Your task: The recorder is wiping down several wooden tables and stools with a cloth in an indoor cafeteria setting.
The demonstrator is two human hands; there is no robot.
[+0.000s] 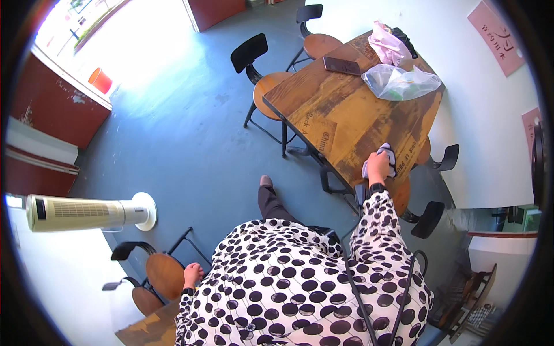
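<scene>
My right hand (378, 167) presses a pale lavender cloth (389, 151) with dark markings onto the wood-patterned table (342, 114), close to its near end. Its fingers are bunched over the cloth. Down at my left side, my left hand (193, 274) hangs with its fingers loosely curled, and no object shows in it. A round wooden chair seat (166, 276) lies just left of that hand. Toward the table's far end are a dark phone-like slab (342, 65), a clear plastic bag (400, 82) and a pink bag (389, 45).
Chairs with wooden seats, including a left-side chair (272, 93), stand around the table. A cream tower fan (91, 213) stands left on the blue floor (173, 142). Behind my left side is another table (149, 326). An orange bucket (100, 80) stands by the bright doorway.
</scene>
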